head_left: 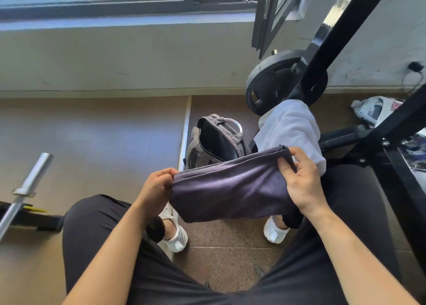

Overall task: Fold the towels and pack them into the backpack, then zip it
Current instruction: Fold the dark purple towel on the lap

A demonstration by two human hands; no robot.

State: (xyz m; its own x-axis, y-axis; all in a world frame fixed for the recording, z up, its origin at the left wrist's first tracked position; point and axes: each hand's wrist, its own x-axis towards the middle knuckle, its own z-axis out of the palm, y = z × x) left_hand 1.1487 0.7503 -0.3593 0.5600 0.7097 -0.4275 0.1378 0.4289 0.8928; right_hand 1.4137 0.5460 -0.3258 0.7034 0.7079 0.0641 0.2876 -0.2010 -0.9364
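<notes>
A dark purple-grey towel [230, 187] is stretched between my two hands above my knees, folded into a long band that sags in the middle. My left hand [156, 187] pinches its left end. My right hand [302, 178] grips its right end near the top corner. A grey backpack [216, 141] stands on the floor just beyond the towel, its main compartment unzipped and gaping, dark inside. A white towel [290, 129] hangs over my right knee, to the right of the backpack.
A black weight plate [272, 83] leans at the wall behind a black rack frame [334, 35] on the right. A steel barbell end [30, 185] lies at the left. Crumpled cloth [373, 109] sits at the far right. My white shoes [177, 235] rest on the speckled floor.
</notes>
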